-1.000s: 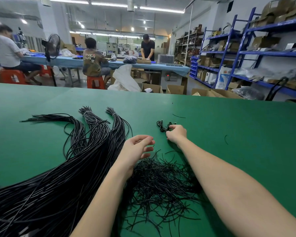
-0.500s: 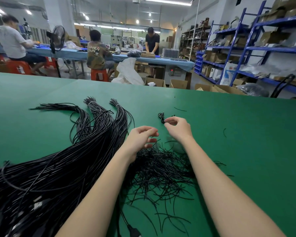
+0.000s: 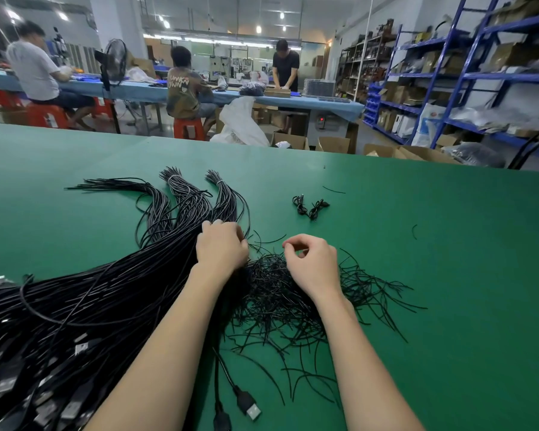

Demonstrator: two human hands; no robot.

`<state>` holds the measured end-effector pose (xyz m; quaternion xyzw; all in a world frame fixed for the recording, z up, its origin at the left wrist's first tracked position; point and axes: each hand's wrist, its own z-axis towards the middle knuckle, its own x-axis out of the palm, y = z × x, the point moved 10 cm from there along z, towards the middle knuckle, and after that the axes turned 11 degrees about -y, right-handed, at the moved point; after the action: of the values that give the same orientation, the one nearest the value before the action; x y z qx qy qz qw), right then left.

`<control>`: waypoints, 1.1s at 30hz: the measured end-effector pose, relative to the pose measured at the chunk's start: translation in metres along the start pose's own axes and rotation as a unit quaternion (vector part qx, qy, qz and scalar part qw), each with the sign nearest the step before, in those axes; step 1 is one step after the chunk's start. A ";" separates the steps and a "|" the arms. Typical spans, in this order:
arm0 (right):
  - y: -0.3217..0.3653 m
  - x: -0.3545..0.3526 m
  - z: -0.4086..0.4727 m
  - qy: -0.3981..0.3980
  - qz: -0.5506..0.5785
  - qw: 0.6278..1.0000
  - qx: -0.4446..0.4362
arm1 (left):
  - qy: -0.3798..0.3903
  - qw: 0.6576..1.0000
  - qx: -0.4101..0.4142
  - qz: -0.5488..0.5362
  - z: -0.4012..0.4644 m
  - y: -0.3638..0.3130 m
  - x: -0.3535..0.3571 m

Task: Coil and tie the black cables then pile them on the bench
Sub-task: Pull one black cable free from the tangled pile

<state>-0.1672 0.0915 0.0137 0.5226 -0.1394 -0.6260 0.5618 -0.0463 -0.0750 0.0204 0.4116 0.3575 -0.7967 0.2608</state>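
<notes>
A big bundle of long black cables (image 3: 84,303) lies across the left of the green bench (image 3: 448,275), USB plugs at the near end. My left hand (image 3: 220,247) reaches into this bundle, fingers curled down among the strands. A heap of short black tie wires (image 3: 280,300) lies in the middle. My right hand (image 3: 311,262) hovers over the heap, thumb and forefinger brought together; any wire between them is too thin to make out. Coiled, tied cables (image 3: 310,206) lie further back on the bench.
Stray wire bits (image 3: 333,190) lie on the bench at the back and right. Beyond the far edge stand cardboard boxes (image 3: 333,144), a blue table with three people (image 3: 184,85), and blue shelving (image 3: 479,76) on the right.
My right hand let go of the coiled cable at the back and drew back over the tie-wire heap. My left hand moved forward into the long cable bundle.
</notes>
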 end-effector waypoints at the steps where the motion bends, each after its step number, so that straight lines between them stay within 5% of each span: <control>1: 0.000 0.002 -0.001 0.002 0.006 1.000 0.001 | 0.021 1.000 0.004 0.015 -0.001 0.001 0.005; 14: 0.001 0.003 -0.002 0.007 0.038 0.999 0.009 | 0.031 0.999 -0.035 0.025 -0.003 0.005 0.006; 18: 0.010 0.000 -0.001 0.001 0.054 0.998 0.009 | 0.042 0.983 -0.114 -0.141 0.000 0.008 0.003; 21: 0.025 0.008 -0.002 0.067 0.102 0.992 0.027 | 0.100 0.897 -0.199 -0.382 0.001 0.001 0.010; 25: 0.045 0.038 -0.021 0.257 0.149 0.951 0.083 | 0.185 0.670 -0.323 -0.643 -0.010 -0.021 0.015; 28: 0.052 0.048 -0.032 0.304 0.181 0.930 0.102 | 0.167 0.608 -0.334 -0.701 -0.007 -0.025 0.008; 31: 0.057 0.043 -0.028 0.273 0.236 0.926 0.114 | 0.163 0.641 -0.305 -0.685 -0.005 -0.027 0.007; 33: 0.055 0.034 -0.017 0.221 0.316 0.910 0.151 | 0.216 0.727 -0.238 -0.607 -0.007 -0.031 0.009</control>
<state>-0.1172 0.0514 0.0315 0.6550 -0.2625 -0.2553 0.6609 -0.0698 -0.0520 0.0207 0.1927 0.7555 -0.5634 -0.2733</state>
